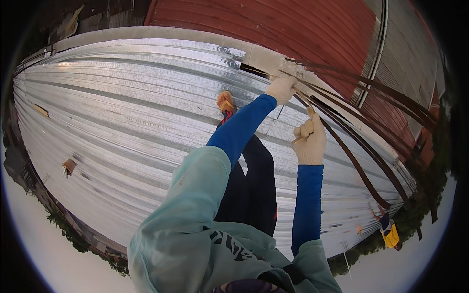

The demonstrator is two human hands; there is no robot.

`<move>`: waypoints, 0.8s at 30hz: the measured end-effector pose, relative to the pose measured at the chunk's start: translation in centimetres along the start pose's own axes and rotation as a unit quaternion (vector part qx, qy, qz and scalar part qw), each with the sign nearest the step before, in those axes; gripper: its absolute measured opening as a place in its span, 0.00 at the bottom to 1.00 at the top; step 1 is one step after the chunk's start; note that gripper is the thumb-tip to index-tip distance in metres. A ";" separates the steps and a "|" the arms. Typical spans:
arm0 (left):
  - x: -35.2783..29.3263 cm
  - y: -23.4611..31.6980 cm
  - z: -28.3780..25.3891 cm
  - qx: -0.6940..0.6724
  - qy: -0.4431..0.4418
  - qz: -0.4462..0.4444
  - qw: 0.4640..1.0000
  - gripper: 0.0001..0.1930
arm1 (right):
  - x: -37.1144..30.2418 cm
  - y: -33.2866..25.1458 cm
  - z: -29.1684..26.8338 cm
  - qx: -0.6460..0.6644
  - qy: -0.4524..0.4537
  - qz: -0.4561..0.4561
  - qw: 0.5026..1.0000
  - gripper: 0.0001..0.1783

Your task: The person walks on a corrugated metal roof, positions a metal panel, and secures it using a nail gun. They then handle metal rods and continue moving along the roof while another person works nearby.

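Observation:
My left hand (281, 90), in a cream knit glove, is closed around the near end of several long, thin brown strips (337, 117). They fan out to the right and bend down across the silver corrugated metal roof (132, 93). My right hand (311, 141), gloved the same way, is just below and to the right. Its index finger points up close to one strip, and I cannot tell whether it touches. The other fingers are curled, with a small tan tip showing at them that I cannot make out.
My sandaled foot (225, 101) stands on the roof ribs. A pale concrete ledge (195, 35) borders the sheets, with a dark gap (255, 71) beside it. Beyond lies a red roof (273, 24). A person in yellow (391, 238) is at the far right. A brown piece (69, 167) lies left.

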State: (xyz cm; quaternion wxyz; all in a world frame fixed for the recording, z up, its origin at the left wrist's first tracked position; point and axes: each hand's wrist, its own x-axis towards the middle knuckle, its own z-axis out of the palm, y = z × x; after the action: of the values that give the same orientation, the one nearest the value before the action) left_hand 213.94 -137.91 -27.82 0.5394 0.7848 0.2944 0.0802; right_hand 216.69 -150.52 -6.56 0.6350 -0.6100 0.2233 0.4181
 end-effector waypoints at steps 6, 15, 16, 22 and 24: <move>-1.1 -1.6 -1.4 -0.059 0.011 -0.041 0.997 0.19 | 6.6 1.6 0.4 0.014 0.013 0.029 0.999 0.21; -8.1 -6.0 6.6 -0.515 -0.007 -0.237 0.824 0.26 | 17.7 8.4 0.4 -0.026 0.060 0.143 0.988 0.17; -8.9 -7.6 9.1 -0.527 -0.022 -0.335 0.781 0.29 | 19.2 9.1 0.6 -0.048 0.044 0.151 0.986 0.17; -10.8 -7.4 10.5 -0.526 0.017 -0.386 0.758 0.36 | 28.2 11.7 1.4 -0.169 0.126 0.167 0.963 0.15; -10.7 -6.6 8.7 -0.502 -0.005 -0.372 0.781 0.33 | 30.8 12.8 1.1 -0.172 0.155 0.171 0.958 0.16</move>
State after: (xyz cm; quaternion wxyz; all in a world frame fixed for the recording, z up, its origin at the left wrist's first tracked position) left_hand 206.60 -149.11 -35.18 0.8463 0.2329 0.4790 0.0061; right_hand 223.09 -142.67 -38.33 0.3973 -0.7199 0.3448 0.4527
